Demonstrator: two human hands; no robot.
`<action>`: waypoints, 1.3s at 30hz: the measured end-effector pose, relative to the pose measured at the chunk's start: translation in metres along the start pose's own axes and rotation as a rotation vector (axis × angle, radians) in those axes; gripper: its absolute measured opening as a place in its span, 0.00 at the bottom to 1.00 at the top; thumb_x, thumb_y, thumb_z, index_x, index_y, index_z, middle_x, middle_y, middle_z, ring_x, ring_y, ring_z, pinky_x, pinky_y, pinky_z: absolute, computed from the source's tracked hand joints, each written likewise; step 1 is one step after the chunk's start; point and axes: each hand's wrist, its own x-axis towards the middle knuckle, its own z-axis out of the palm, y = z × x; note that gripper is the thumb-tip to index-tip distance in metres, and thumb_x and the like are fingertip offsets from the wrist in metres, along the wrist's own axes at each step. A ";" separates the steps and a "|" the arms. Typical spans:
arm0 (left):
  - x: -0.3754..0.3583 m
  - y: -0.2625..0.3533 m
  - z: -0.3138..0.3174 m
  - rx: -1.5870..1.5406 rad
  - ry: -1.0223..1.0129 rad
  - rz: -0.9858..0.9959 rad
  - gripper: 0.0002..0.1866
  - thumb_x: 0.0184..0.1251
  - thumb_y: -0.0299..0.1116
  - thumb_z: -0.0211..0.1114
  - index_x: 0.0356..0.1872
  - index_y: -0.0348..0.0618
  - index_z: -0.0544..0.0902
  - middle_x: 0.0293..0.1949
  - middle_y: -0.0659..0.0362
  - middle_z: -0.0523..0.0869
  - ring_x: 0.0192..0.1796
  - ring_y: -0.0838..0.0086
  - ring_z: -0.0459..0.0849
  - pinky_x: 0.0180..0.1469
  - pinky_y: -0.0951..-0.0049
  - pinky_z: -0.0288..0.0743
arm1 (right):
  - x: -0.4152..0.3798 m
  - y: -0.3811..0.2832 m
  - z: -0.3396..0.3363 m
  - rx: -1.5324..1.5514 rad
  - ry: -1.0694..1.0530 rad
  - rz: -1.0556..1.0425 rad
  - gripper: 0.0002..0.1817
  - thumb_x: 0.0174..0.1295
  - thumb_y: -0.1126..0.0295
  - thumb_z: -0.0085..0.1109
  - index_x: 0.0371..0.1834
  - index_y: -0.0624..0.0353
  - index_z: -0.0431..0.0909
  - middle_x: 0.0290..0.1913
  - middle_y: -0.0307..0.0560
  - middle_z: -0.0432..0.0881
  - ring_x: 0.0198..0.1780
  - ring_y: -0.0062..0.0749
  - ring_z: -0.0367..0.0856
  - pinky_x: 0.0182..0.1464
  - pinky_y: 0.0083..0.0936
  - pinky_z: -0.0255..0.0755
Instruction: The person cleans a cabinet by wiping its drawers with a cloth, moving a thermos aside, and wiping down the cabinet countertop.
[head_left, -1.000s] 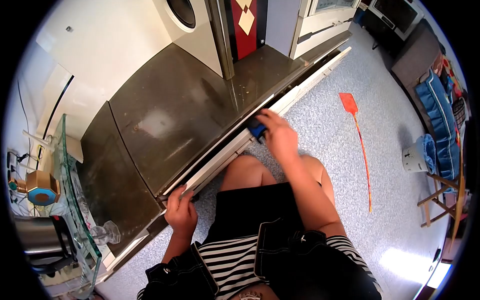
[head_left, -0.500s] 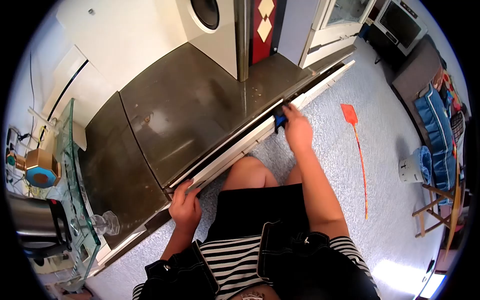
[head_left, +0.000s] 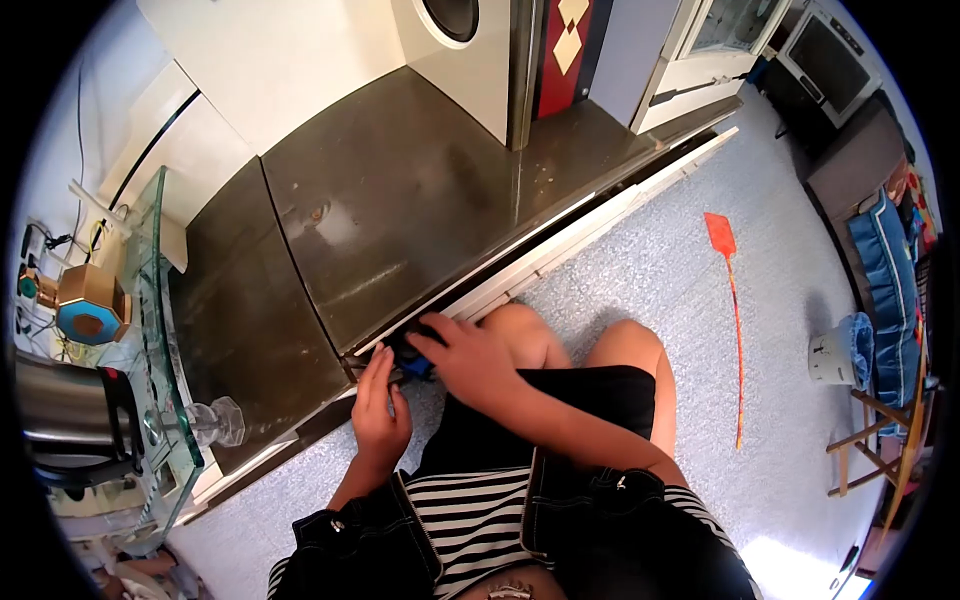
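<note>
The right hand (head_left: 470,360) has been brought back along the white front edge (head_left: 560,245) of the dark cabinet top (head_left: 400,200) (half a second earlier it was far out toward the orange fly swatter (head_left: 728,300)). It is now closed over a blue cloth (head_left: 420,371), mostly hidden, at the edge's near end. The left hand (head_left: 380,415) is laid just beside it, fingers extended against the edge.

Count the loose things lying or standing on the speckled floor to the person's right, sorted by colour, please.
Orange: 1, the fly swatter
White: 1, the small bin with blue cloth in it
Wooden: 1, the stool, only partly in view
Total: 3
</note>
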 end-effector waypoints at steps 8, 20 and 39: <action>-0.001 -0.006 0.004 0.062 -0.065 0.106 0.22 0.62 0.09 0.57 0.57 0.31 0.85 0.62 0.43 0.84 0.71 0.48 0.80 0.71 0.58 0.76 | -0.003 0.120 -0.078 -0.264 0.303 0.320 0.32 0.53 0.84 0.61 0.62 0.42 0.85 0.67 0.38 0.83 0.63 0.42 0.84 0.60 0.35 0.82; -0.003 -0.010 0.006 -0.049 -0.019 0.156 0.19 0.58 0.08 0.57 0.45 0.34 0.89 0.52 0.46 0.88 0.66 0.50 0.85 0.65 0.58 0.81 | 0.010 0.241 -0.145 -0.442 0.372 0.679 0.24 0.63 0.76 0.59 0.61 0.43 0.86 0.71 0.32 0.81 0.59 0.46 0.86 0.58 0.40 0.82; 0.003 -0.002 -0.022 -0.029 0.114 0.385 0.13 0.48 0.12 0.63 0.33 0.38 0.89 0.37 0.51 0.91 0.35 0.60 0.90 0.37 0.66 0.86 | 0.006 -0.010 0.018 -0.005 0.088 -0.165 0.22 0.57 0.69 0.63 0.58 0.46 0.86 0.59 0.45 0.82 0.52 0.45 0.85 0.44 0.34 0.83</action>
